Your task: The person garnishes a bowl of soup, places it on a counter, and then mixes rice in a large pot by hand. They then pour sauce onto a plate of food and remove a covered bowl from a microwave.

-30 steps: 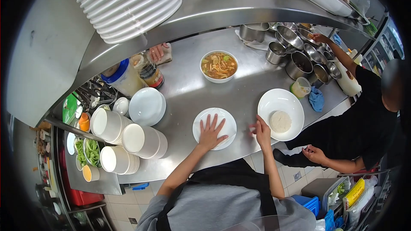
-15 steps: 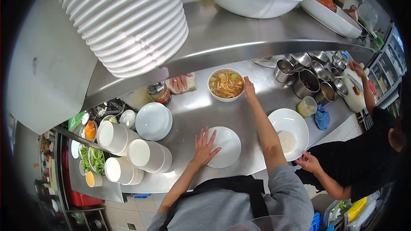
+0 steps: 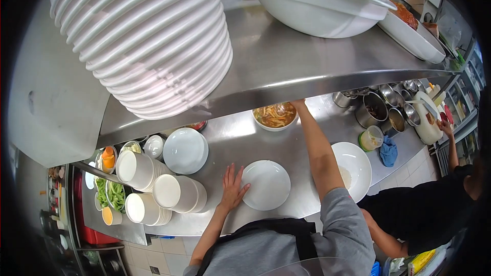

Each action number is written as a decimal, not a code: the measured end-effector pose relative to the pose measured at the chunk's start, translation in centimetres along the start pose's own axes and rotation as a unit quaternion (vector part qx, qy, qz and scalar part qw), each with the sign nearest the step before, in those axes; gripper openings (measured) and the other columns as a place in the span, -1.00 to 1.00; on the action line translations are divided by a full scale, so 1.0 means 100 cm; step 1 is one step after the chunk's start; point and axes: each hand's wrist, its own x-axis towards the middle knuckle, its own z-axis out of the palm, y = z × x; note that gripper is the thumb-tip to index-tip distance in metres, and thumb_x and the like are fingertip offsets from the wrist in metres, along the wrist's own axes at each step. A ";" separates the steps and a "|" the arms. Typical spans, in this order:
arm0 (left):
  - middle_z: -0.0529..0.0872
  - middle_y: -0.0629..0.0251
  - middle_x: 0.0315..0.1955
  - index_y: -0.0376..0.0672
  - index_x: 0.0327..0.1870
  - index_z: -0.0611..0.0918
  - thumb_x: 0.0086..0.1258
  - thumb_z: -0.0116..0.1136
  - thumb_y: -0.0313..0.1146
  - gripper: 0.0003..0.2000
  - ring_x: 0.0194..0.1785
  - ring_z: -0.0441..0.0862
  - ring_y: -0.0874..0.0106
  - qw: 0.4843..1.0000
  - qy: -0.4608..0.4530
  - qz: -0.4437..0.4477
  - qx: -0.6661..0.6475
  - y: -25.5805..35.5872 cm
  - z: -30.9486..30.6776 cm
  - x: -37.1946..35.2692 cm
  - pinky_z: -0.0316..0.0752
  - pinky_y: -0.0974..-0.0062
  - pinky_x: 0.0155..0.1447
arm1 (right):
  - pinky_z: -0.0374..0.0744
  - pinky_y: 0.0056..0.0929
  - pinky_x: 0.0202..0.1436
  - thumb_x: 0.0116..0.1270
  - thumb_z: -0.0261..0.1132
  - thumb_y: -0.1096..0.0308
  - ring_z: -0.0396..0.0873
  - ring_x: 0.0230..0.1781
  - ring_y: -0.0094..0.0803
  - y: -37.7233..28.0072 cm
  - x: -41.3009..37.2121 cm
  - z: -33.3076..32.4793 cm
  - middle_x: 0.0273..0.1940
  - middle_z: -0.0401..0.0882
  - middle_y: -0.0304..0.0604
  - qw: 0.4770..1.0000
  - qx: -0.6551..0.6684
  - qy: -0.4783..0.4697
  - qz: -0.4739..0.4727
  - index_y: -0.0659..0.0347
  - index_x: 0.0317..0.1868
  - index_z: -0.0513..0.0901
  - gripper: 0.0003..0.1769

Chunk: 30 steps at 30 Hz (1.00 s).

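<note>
the steel shelf [image 3: 286,56] spans the view above the table [image 3: 227,145], and its edge cuts off the far side of the bowl [image 3: 276,128]. the bowl stands on the table near that edge, beyond the plate [image 3: 266,185] and a little to its right. it looks upright, its mouth facing up with soup [image 3: 274,116] well up inside; being round, it has no long axis and points no particular way. the plate, round too, lies flat in front of you, with nothing on it. the wide dish [image 3: 361,166] is to the right of your right forearm.

your hands are apart. your right hand [image 3: 298,103] reaches to the bowl's far right rim; the shelf hides part of it, so i cannot tell how firmly it grips. your left hand [image 3: 232,189] is open, fingers spread over the table, thumb at the plate's left rim; i cannot tell if it touches. the step in hand seems to be taking hold of the bowl. moving it would call for a secure rim hold, a level path and clearance under the shelf.
</note>
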 end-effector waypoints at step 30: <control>0.18 0.00 0.27 -0.24 0.31 0.11 -0.04 0.37 -0.20 -0.11 0.32 0.12 0.13 0.972 0.005 -0.065 -0.227 -0.062 -0.009 0.109 0.05 0.27 0.36 | 0.20 -0.15 0.28 -0.14 0.41 0.12 0.10 0.31 -0.08 -0.067 -0.056 -0.088 0.30 0.12 -0.04 0.863 -0.352 -0.306 -0.193 0.06 0.34 0.00 0.05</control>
